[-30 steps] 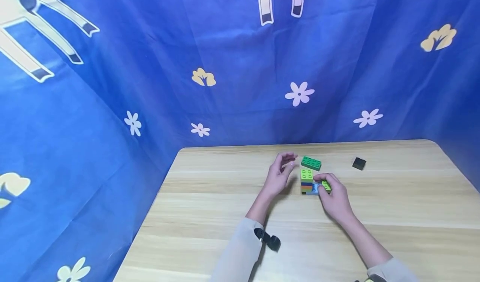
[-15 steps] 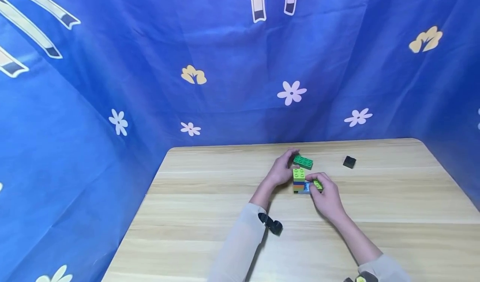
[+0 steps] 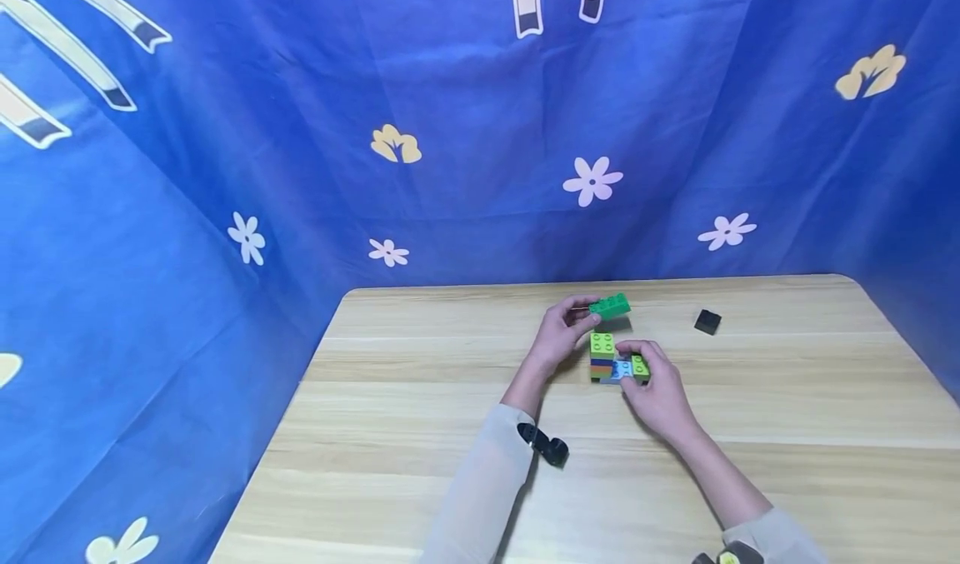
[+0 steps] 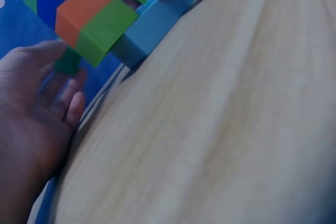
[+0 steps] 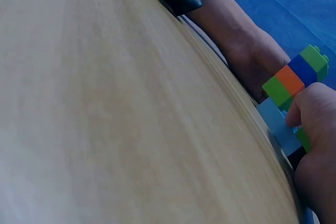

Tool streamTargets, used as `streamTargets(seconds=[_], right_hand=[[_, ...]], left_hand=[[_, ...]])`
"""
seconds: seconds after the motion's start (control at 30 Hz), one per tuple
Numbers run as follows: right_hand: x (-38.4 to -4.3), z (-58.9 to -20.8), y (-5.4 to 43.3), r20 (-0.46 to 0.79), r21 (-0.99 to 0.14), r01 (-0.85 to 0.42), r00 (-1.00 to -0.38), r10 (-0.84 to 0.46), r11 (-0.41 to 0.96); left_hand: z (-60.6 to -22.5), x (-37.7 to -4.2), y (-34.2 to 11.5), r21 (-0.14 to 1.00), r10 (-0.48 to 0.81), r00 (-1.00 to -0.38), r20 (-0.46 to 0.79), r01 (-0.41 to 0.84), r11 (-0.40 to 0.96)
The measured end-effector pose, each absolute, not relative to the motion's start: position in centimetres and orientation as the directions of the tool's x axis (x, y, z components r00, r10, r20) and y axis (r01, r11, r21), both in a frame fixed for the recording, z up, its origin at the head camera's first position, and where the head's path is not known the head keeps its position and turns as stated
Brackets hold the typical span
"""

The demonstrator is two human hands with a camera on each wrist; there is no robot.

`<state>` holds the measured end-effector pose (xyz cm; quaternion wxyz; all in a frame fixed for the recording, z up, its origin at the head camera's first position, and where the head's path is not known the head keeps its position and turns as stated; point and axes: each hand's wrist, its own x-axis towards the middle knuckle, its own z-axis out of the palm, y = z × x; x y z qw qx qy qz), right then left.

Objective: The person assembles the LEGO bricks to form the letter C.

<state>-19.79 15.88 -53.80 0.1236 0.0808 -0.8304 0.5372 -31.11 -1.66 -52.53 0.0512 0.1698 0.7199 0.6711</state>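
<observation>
My left hand (image 3: 558,333) pinches a dark green toy brick (image 3: 611,306) by its left end, tilted above the table behind the brick build. In the left wrist view only a bit of this green brick (image 4: 68,62) shows beyond the thumb. The build has a light blue brick (image 3: 622,370) low down, with a stack (image 3: 602,345) of lime, dark blue, orange and green bricks at its left. On its right end sits a lime brick (image 3: 640,367). My right hand (image 3: 663,393) grips this right end, thumb in front and fingers behind; the palm side is hidden.
A small black brick (image 3: 707,321) lies on the wooden table (image 3: 420,381), right of the build. Behind the table hangs a blue patterned cloth (image 3: 480,214). Dark wrist cameras (image 3: 553,450) are strapped at both sleeves.
My left hand has reached the dark green brick, taken hold of it and lifted it off the table, tilting it. The right hand stays at the build, its fingers shifted slightly.
</observation>
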Motion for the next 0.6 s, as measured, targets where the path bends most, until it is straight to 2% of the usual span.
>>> streamTargets(seconds=[0.17,0.33,0.6], right_hand=[[-19.5,-53.8,15.8,0.282,-0.871,-0.257,-0.959,-0.002,0.418],[-19.4,-53.9,15.9,0.286,-0.866,-0.257,-0.958,0.004,0.429],[-19.7,-53.9,16.1,0.29,-0.861,-0.256,-0.957,0.01,0.44]], left_hand=[[-52.5,-30.4,-1.6,0.971,0.265,-0.956,0.127,0.064,-0.231],[-52.2,-29.4,-1.2,0.897,0.239,-0.958,0.16,0.041,-0.44],[-52.1,-27.6,-1.1,0.828,0.236,-0.939,0.252,0.082,-0.555]])
